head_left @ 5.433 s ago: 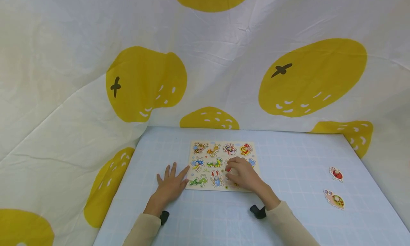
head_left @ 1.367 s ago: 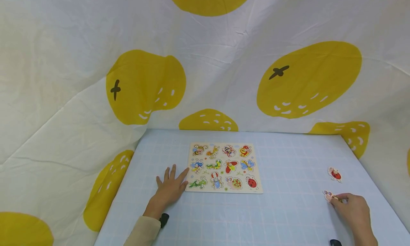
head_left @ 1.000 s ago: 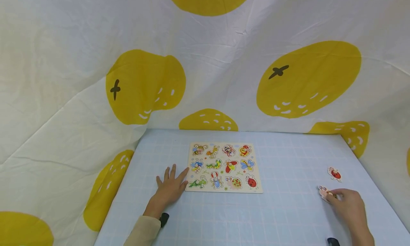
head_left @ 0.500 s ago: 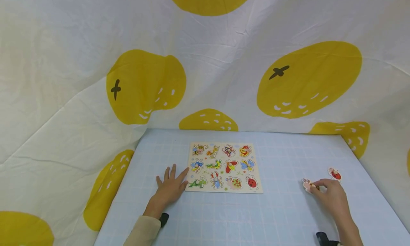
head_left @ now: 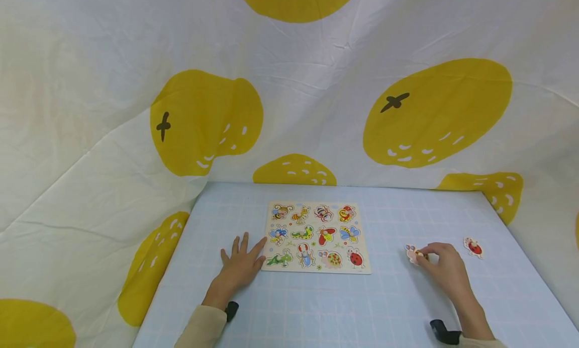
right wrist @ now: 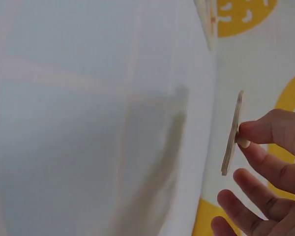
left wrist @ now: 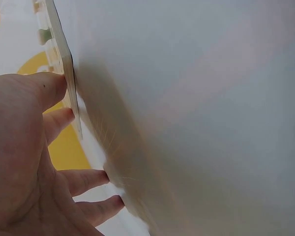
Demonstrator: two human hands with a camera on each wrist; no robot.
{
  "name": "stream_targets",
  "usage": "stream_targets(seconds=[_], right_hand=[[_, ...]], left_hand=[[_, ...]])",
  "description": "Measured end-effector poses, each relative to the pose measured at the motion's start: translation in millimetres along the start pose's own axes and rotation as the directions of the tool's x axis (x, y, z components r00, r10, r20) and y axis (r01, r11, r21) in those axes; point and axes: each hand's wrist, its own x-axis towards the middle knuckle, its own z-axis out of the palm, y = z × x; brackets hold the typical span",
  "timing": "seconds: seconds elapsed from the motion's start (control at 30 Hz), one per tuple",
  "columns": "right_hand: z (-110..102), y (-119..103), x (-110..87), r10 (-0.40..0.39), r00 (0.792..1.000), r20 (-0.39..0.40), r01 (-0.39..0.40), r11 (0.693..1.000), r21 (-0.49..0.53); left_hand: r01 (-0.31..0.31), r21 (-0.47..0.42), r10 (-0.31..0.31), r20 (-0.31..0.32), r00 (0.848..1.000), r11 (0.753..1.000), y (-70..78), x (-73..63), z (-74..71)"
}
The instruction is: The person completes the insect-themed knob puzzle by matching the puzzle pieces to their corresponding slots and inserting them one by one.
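My right hand (head_left: 445,270) pinches a snail puzzle piece (head_left: 412,255) by its small knob, right of the board. In the right wrist view the piece (right wrist: 231,135) is seen edge-on, lifted off the table, with thumb and a finger at the knob. My left hand (head_left: 241,265) lies with fingers spread at the left edge of the wooden puzzle board (head_left: 289,246). In the left wrist view its thumb and a finger touch the board's edge (left wrist: 67,61). Knobbed insect pieces fill the upper rows; the snail picture (head_left: 330,259) and ladybug picture (head_left: 356,258) in the bottom row show no visible knob.
A loose ladybug piece (head_left: 473,248) lies on the table at the right, beyond my right hand. The table (head_left: 316,308) has a pale blue checked cover. A white cloth with yellow fruit shapes (head_left: 439,111) hangs behind and at both sides.
My right hand has left the board, taken hold of the snail piece at the right, lifted it and carried it left toward the board. The left hand stays in place.
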Motion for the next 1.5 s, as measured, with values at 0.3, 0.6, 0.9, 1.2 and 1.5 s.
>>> stream_targets(seconds=[0.3,0.6,0.9,1.2,1.5], right_hand=[[16.0,-29.7,-1.9,-0.109,0.994,-0.017,0.110,0.993,0.035],[33.8,-56.0,-0.5,-0.145,0.989,-0.006,0.145,0.987,0.062],[46.9,-80.4,3.6,-0.187,0.982,0.025,0.186,0.981,0.052],[60.4,-98.2,5.9,-0.254,0.967,0.031,0.251,0.966,0.066],[72.2,-115.5,5.4,-0.312,0.950,0.027,0.308,0.948,0.083]], left_hand=[[-0.004,-0.006,0.004,-0.007,1.000,1.000,-0.5,-0.7,0.3],[-0.005,-0.005,0.005,-0.018,1.000,1.000,-3.2,-0.1,2.4],[-0.013,0.005,0.013,-0.015,1.000,1.000,-3.6,1.1,3.0],[-0.006,0.008,0.006,-0.005,1.000,1.000,-1.6,1.9,0.4],[-0.017,0.007,0.017,-0.004,1.000,1.000,-0.4,0.8,-1.6]])
